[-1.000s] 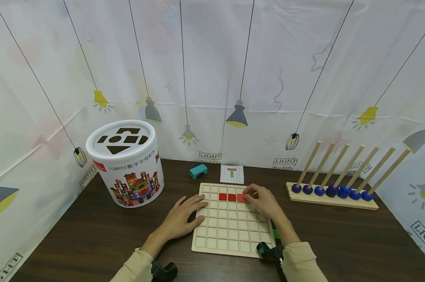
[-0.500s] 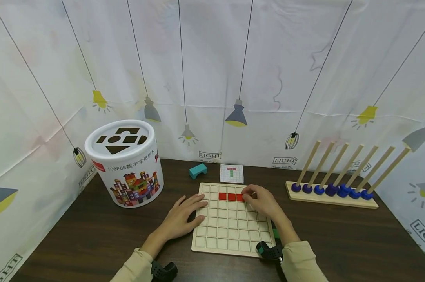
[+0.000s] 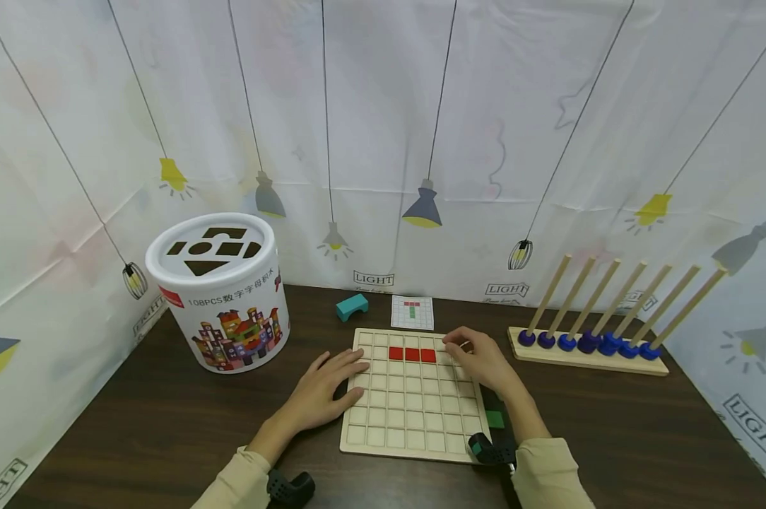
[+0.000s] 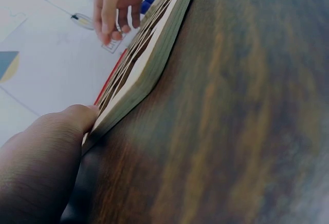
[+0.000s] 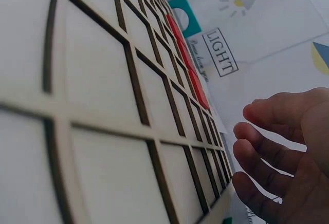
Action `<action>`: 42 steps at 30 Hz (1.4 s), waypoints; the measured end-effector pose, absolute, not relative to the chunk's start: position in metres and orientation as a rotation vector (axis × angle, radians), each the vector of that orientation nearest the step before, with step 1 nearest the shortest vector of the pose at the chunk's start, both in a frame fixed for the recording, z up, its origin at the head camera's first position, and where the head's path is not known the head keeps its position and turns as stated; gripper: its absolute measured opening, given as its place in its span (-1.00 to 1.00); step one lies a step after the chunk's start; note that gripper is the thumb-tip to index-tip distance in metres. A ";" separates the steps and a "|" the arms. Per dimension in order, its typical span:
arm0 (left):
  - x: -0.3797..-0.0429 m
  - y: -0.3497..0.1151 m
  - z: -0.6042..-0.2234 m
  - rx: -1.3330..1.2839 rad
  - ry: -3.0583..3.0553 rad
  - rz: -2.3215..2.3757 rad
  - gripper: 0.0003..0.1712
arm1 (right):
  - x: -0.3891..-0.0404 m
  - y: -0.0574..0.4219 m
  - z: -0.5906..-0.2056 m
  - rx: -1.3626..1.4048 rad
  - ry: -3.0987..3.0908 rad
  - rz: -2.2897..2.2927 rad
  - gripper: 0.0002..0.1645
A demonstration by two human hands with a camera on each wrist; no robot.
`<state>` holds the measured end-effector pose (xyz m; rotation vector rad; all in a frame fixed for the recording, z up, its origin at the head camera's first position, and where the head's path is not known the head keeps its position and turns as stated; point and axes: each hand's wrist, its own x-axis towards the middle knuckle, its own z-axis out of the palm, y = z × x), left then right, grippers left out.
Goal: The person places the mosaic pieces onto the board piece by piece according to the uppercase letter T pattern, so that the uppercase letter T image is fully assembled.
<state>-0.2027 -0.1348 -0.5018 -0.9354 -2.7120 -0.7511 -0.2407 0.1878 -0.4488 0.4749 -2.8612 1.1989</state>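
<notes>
A wooden grid board [image 3: 415,403] lies on the table with three red square tiles [image 3: 412,354] side by side in one row near its far edge. My left hand [image 3: 328,385] rests at the board's left edge, fingers spread and touching the frame. Just right of the red tiles my right hand [image 3: 481,360] hovers over the board's far right part; the right wrist view shows its fingers [image 5: 262,167] loosely bent and holding nothing. A green tile [image 3: 495,419] lies on the table by the board's right edge, beside my right forearm.
Behind the board lies a paper card [image 3: 412,313] with a red and green T pattern. Left of it sits a teal arch block [image 3: 352,307]. A white bucket [image 3: 220,297] stands at the left, a peg rack with blue beads [image 3: 586,359] at the right. A printed curtain hangs behind.
My right hand has let go of the third red tile, now lying flat in its cell, and has drawn back slightly to the right. My left hand stays at the board's edge.
</notes>
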 end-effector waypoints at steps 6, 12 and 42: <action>-0.204 -0.133 -0.503 -0.932 -2.703 -0.737 -0.45 | -0.232 0.203 -0.447 0.469 -2.871 1.155 -0.73; -0.205 -0.133 -0.500 -0.926 -2.730 -0.754 -0.43 | -0.219 0.220 -0.446 0.476 -2.882 1.054 -0.76; -0.201 -0.131 -0.501 -0.927 -2.726 -0.701 -0.23 | -0.156 0.263 -0.442 0.790 -3.046 0.956 -0.63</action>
